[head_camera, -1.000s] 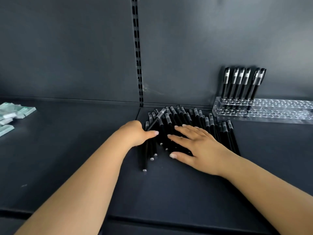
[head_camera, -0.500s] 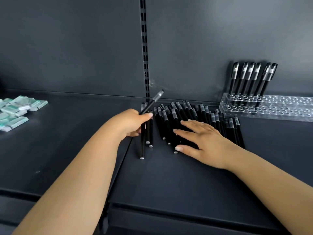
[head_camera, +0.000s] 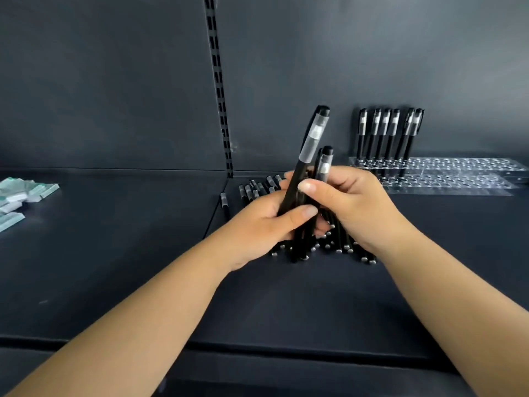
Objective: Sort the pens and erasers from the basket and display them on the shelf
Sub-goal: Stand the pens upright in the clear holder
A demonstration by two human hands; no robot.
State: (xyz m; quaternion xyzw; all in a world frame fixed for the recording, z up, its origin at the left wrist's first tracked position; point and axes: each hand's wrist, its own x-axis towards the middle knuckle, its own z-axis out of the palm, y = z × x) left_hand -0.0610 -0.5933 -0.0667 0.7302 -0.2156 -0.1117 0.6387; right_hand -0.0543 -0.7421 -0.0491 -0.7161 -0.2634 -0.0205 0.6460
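Left hand [head_camera: 257, 224] and right hand [head_camera: 352, 202] together (fingers curled)

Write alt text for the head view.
Both hands, left hand and right hand, hold two black pens upright above a pile of pens on a dark shelf; six pens stand in a clear holder.

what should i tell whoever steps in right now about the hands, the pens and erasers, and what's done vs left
Left hand: grips a taller pen upright above the pile.
Right hand: its fingers are curled round a shorter-showing pen beside it.
Loose pens: a heap lying flat on the shelf, under both hands.
Clear holder: at the back right, six pens standing at its left end; the other holes look empty.
Erasers: a pile at the far left of the shelf.
Done: six pens placed, erasers set apart.
Left: stand the two held pens and the heap in the holder.
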